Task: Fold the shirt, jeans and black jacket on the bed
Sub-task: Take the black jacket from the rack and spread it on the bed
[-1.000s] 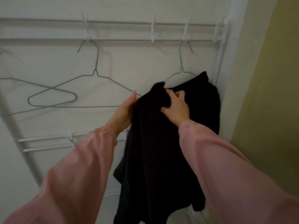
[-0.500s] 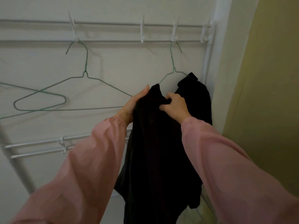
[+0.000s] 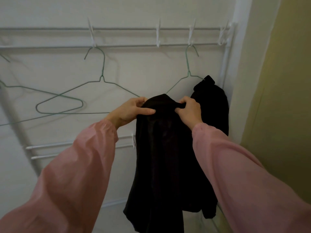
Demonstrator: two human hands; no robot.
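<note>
Gripping the black jacket (image 3: 168,148) at its top edge, I'm closing my left hand (image 3: 133,110) and right hand (image 3: 189,110) tighter than a moment ago, bunching the collar. It's hanging half off the green hanger (image 3: 189,68) on the wall rack (image 3: 117,46), nearly free, I judge; the bed isn't in view.

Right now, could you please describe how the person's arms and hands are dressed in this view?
Both arms are covered by long, loose pink sleeves: the left sleeve and the right sleeve each gather into a snug cuff at the wrist. The fabric looks smooth with soft creases. The left hand and right hand are bare, with no gloves; I can see no rings, watch or bracelet.
</note>
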